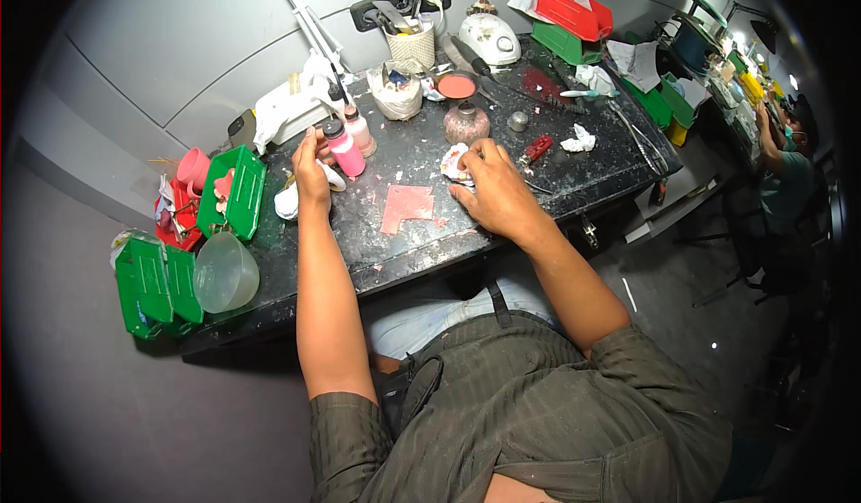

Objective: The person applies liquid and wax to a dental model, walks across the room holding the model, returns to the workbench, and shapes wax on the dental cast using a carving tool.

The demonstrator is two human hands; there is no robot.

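Pink bottle and white cast on the dark bench

An upright bottle of pink liquid [345, 151], black-capped, is touched at its left side. A white cast with pink patches [456, 164] is lain near the bench's middle, half covered from the right.

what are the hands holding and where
Right hand grips a white-and-pink dental cast from its right side. Left hand touches the pink bottle; whether it grips it cannot be told.

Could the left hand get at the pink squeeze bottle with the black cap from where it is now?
Probably yes. The left hand is right beside the pink squeeze bottle, which stands upright on the dark bench. Nothing lies between them. Whether the fingers already touch it cannot be told.
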